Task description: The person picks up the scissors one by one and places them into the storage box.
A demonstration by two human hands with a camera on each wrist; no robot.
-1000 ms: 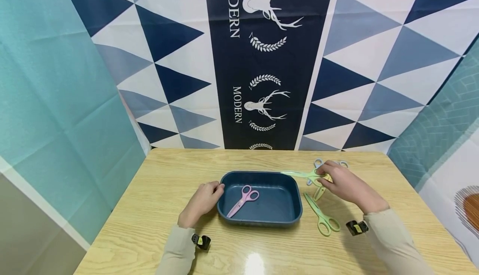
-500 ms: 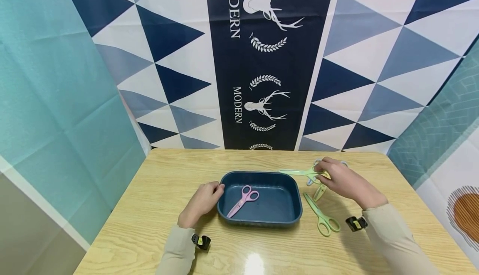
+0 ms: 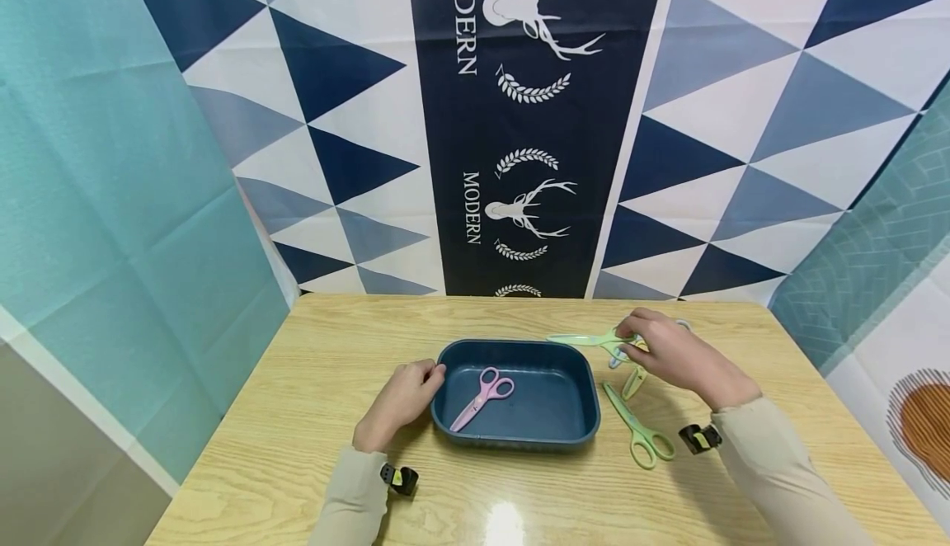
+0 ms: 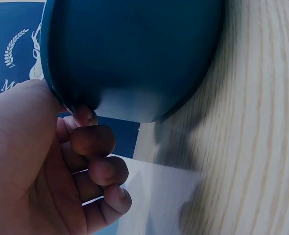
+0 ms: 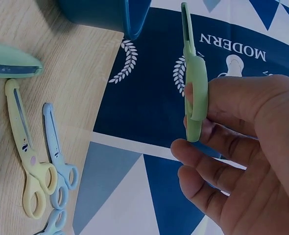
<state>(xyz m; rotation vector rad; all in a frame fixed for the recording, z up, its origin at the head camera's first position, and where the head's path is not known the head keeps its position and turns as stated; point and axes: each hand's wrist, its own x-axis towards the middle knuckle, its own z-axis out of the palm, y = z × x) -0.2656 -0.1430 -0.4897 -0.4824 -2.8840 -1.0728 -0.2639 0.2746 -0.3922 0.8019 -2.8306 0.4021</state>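
My left hand (image 3: 401, 397) pinches the left rim of a dark blue plastic bin (image 3: 512, 442) between thumb and fingers; the left wrist view shows the bin wall (image 4: 134, 54) close up. A pair of pink scissors (image 3: 484, 400) lies inside the bin. My right hand (image 3: 671, 354) holds light green scissors (image 3: 582, 340) above the table, blades pointing left toward the bin's back right corner. In the right wrist view these green scissors (image 5: 197, 90) appear edge-on, gripped by the handles. The grip is partly hidden behind the hand.
A second pair of green scissors (image 3: 640, 428) lies right of the bin. Yellow scissors (image 5: 32, 161) and blue scissors (image 5: 60, 161) lie on the wooden table, with another blue pair (image 5: 55, 224) partly cut off. A patterned cloth (image 3: 534, 117) hangs behind the table.
My right hand has moved slightly left and up with the green scissors, their tips drawing farther along the bin's back edge. My left hand and the bin have stayed still.
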